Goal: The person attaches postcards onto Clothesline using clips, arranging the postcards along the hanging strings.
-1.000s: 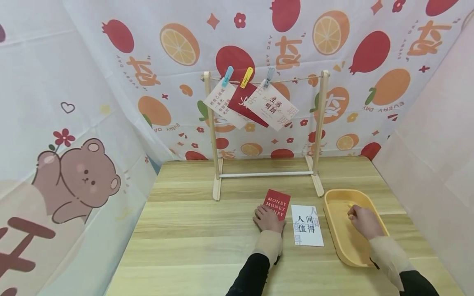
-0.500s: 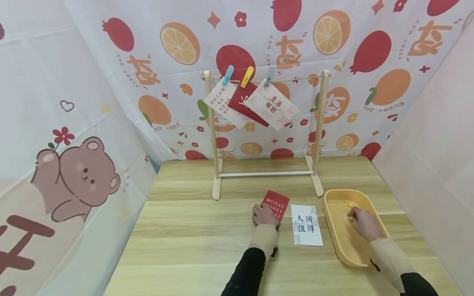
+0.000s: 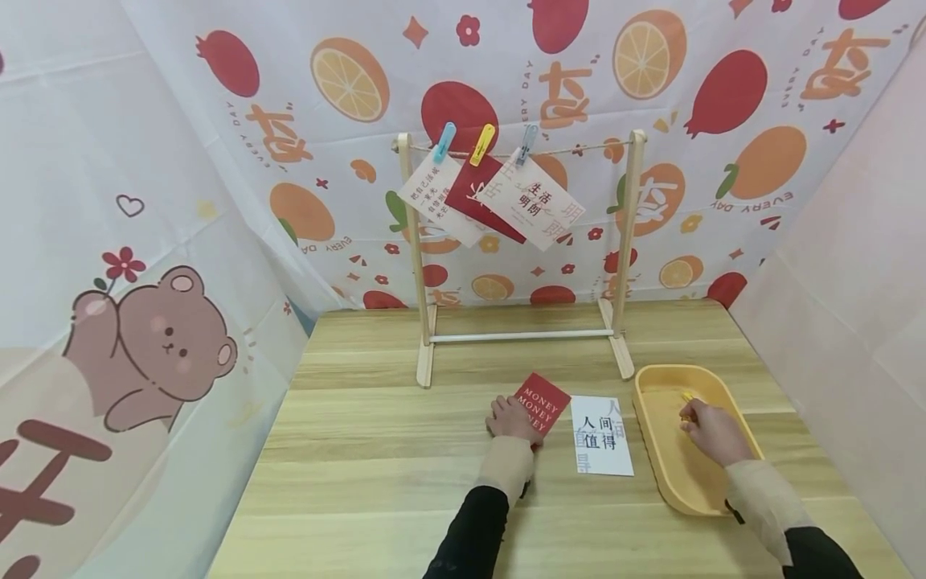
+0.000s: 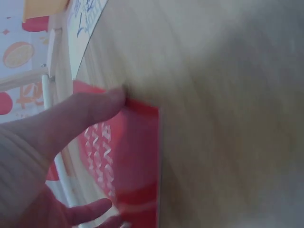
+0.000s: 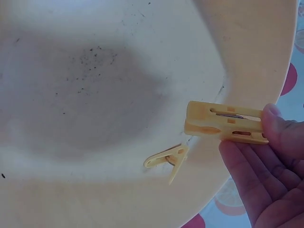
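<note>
In the head view my left hand (image 3: 512,419) lies over the lower left part of a red card (image 3: 546,401) printed "MONEY". Its thumb (image 4: 107,103) is at one edge of the card and the fingers at the opposite edge, holding it between them at the table. Over the yellow tray (image 3: 654,470), my right hand (image 3: 716,434) pinches a yellow clothespin (image 5: 228,121) between thumb and fingers. A second yellow clothespin (image 5: 168,159) lies in the tray beneath it. Between the hands lies a white card (image 3: 604,450) with dark characters.
Behind the cards stands a wooden rack (image 3: 628,233) with a string across its top. Blue (image 3: 444,143), yellow (image 3: 482,145) and grey (image 3: 527,145) clothespins hold three overlapping cards on it. Printed cloth (image 3: 347,257) hangs behind the table (image 3: 347,466).
My left hand has shifted slightly left and toward me, and the red card has turned clockwise, its upper right corner now near the white card. My right hand stays over the tray with the clothespin.
</note>
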Motion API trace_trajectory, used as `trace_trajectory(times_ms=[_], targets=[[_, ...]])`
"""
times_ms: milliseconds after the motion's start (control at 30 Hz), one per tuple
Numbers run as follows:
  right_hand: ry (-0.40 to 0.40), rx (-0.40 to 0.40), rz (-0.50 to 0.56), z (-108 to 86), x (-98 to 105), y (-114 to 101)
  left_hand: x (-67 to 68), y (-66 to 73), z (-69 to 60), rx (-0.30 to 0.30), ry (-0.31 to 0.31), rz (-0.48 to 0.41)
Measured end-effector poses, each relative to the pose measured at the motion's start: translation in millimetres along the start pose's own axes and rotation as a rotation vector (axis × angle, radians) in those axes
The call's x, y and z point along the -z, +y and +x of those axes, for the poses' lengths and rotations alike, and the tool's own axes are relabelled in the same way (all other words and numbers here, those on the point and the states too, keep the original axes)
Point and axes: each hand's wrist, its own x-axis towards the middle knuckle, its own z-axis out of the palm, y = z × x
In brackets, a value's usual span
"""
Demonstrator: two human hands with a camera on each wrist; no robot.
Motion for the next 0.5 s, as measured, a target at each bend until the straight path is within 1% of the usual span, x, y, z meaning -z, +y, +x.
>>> trace_trajectory(times_ms=[100,167,233,333,433,500], targets=[[-0.001,0.006,0.006,0.5,1.6,0.9,2.7,-3.1,2.2,-0.028,-0.026,0.045],[-0.005,0.006,0.009,0.9,3.2,1.2,4.5,-5.0,4.1,-0.043,-0.046,0.058],[-0.006,0.009,0.012,2.4,4.9,1.1,7.1,-6.1,6.0,-0.048,-0.062,0.045],[-0.005,0.014,0.019,5.1,7.0,0.4,9.2,-6.6,10.2,-0.040,-0.070,0.006],[-0.013,0.010,0.024,6.6,7.8,-0.7,7.9,-6.4,15.1,-0.029,-0.075,-0.002],[-0.021,0.004,0.027,6.9,8.0,-1.5,5.5,-6.9,16.9,-0.026,-0.076,-0.024]])
